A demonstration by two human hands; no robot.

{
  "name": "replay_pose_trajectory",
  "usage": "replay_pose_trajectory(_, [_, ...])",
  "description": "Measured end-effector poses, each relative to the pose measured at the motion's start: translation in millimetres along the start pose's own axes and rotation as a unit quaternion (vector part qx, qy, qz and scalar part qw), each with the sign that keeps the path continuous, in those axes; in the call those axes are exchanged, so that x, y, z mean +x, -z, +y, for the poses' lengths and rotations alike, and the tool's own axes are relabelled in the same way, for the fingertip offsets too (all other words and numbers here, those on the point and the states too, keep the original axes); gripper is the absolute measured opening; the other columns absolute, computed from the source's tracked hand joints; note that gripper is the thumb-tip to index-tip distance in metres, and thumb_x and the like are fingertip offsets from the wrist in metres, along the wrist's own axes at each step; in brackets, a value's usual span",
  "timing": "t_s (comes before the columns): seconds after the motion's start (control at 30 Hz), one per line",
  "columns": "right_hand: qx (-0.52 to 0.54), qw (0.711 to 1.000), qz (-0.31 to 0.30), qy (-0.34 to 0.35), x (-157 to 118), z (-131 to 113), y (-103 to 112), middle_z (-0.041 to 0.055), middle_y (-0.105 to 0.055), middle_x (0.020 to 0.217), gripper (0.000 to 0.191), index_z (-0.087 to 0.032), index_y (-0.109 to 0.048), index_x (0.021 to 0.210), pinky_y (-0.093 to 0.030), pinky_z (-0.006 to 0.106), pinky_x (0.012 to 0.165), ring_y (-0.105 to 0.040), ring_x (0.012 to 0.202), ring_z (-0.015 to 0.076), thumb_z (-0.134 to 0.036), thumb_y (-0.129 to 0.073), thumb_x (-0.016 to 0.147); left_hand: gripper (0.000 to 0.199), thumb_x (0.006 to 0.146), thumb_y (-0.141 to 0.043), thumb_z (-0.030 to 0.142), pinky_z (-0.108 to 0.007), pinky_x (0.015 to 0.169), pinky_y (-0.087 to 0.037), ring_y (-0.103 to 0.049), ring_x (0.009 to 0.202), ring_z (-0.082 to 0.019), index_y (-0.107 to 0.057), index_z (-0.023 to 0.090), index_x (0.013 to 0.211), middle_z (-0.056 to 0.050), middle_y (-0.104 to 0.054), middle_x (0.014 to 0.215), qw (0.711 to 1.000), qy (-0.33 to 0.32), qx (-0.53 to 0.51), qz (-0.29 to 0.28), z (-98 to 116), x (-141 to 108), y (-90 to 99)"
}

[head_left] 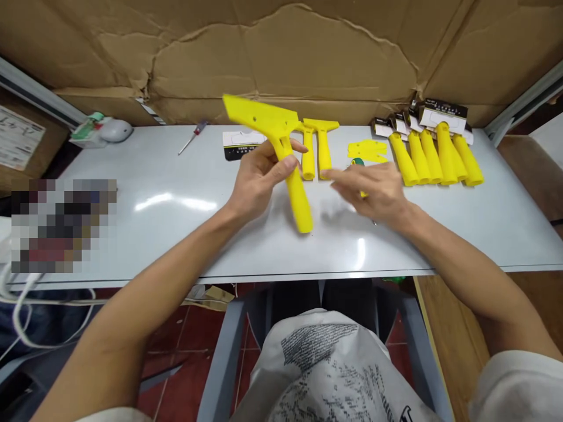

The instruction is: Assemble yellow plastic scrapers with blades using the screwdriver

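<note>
My left hand [259, 179] is closed around the handle of a yellow plastic scraper [299, 202]. It is held tilted above the table, its wide head up and to the left. My right hand [373, 187] is to the right of that handle, slightly blurred, fingers bent. A screwdriver with a green and yellow handle [358, 161] appears gripped in it; the green end shows above the fingers and a metal tip below. Behind the hands lie two more yellow scrapers [324, 149]. Thin flat yellow pieces [367, 150] lie to their right.
Several yellow handles with black-and-white cards [426, 155] lie in a row at right. A loose card [240, 143] sits behind my left hand. Farther left are a red-handled screwdriver [192, 138], a white mouse [116, 130] and a pixelated patch [64, 225]. Cardboard [281, 58] walls the back.
</note>
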State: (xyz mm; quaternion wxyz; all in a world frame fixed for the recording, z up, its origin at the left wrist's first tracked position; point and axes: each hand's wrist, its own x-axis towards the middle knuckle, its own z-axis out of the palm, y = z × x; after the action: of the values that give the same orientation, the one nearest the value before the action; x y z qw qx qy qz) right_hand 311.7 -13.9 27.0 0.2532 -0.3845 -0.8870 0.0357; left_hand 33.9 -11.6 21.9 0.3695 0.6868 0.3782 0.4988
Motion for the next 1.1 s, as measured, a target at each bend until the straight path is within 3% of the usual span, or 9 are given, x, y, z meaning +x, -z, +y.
replay_pose_trajectory(0.1, [-0.006,0.988,0.084,-0.132,4,20,22,0.0113,-0.089,0.109,0.058,-0.03,-0.089,0.139,-0.065,0.048,0.093,-0.083,0.092,0.0295,-0.056,-0.04,0.122,0.045,0.1,-0.087,0.075,-0.042,0.09,-0.065,-0.074,0.089,-0.023,-0.086,0.031,0.11,-0.004,-0.078,0.099,0.998,-0.028,0.044,-0.04,2,2,8.4])
replay_pose_trajectory(0.2, [-0.018,0.979,0.07,-0.193,9,49,35,0.0131,-0.09,0.112,0.048,-0.026,-0.091,0.13,-0.064,0.051,0.099,-0.084,0.099,0.0341,-0.046,-0.05,0.116,0.034,0.094,-0.093,0.061,-0.04,0.091,-0.064,-0.071,0.092,-0.023,-0.089,0.028,0.102,-0.005,-0.08,0.101,0.987,-0.025,0.111,-0.11,6,3,13.7])
replay_pose_trajectory(0.3, [-0.065,0.978,-0.001,-0.196,10,75,35,0.0125,-0.089,0.122,0.043,-0.028,-0.091,0.129,-0.062,0.058,0.105,-0.082,0.11,0.0384,-0.037,-0.055,0.108,0.04,0.091,-0.094,0.062,-0.038,0.093,-0.066,-0.075,0.093,-0.022,-0.09,0.026,0.108,-0.005,-0.085,0.107,0.981,0.023,0.1,-0.165,9,4,16.9])
replay_pose_trajectory(0.4, [-0.097,0.978,-0.063,-0.176,8,91,30,0.0144,-0.087,0.133,0.04,-0.028,-0.091,0.13,-0.059,0.063,0.107,-0.076,0.129,0.0452,-0.038,-0.062,0.104,0.039,0.102,-0.085,0.065,-0.033,0.085,-0.066,-0.079,0.089,-0.022,-0.087,0.026,0.108,-0.005,-0.087,0.104,0.963,0.084,0.061,-0.248,10,4,20.1])
replay_pose_trajectory(0.53, [-0.084,0.979,-0.106,-0.155,5,102,25,0.0169,-0.086,0.133,0.04,-0.025,-0.09,0.131,-0.057,0.066,0.108,-0.067,0.14,0.0494,-0.043,-0.072,0.102,0.035,0.112,-0.076,0.056,-0.033,0.089,-0.063,-0.083,0.098,-0.023,-0.071,0.03,0.133,-0.005,-0.091,0.106,0.931,0.101,0.047,-0.348,4,4,21.6])
replay_pose_trajectory(0.6, [-0.076,0.979,-0.112,-0.15,4,107,22,0.0153,-0.087,0.126,0.035,-0.026,-0.091,0.127,-0.057,0.064,0.104,-0.067,0.135,0.0478,-0.041,-0.075,0.1,0.037,0.112,-0.073,0.054,-0.034,0.089,-0.062,-0.083,0.101,-0.024,-0.069,0.03,0.139,-0.006,-0.091,0.112,0.925,0.077,0.084,-0.362,0,3,20.0])
replay_pose_trajectory(0.77, [-0.036,0.983,-0.114,-0.138,5,117,17,0.0094,-0.088,0.111,0.019,-0.029,-0.092,0.106,-0.057,0.057,0.106,-0.07,0.121,0.0405,-0.034,-0.075,0.099,0.037,0.111,-0.067,0.052,-0.038,0.094,-0.061,-0.082,0.111,-0.027,-0.084,0.028,0.132,-0.009,-0.088,0.131,0.918,0.005,0.2,-0.341,-3,2,13.9])
replay_pose_trajectory(0.97, [-0.043,0.976,-0.102,-0.188,7,123,18,0.0119,-0.086,0.106,0.011,-0.024,-0.088,0.101,-0.058,0.051,0.105,-0.074,0.117,0.0383,-0.024,-0.078,0.095,0.038,0.112,-0.065,0.052,-0.039,0.097,-0.059,-0.081,0.104,-0.026,-0.089,0.028,0.13,-0.007,-0.089,0.123,0.913,-0.017,0.219,-0.345,-3,2,10.7])
replay_pose_trajectory(1.1, [-0.036,0.974,-0.097,-0.199,7,124,21,0.0136,-0.085,0.107,0.013,-0.023,-0.086,0.106,-0.057,0.052,0.102,-0.072,0.107,0.0359,-0.023,-0.076,0.098,0.038,0.114,-0.064,0.049,-0.039,0.099,-0.059,-0.082,0.109,-0.026,-0.089,0.028,0.134,-0.008,-0.089,0.129,0.914,-0.017,0.202,-0.351,-6,1,9.6])
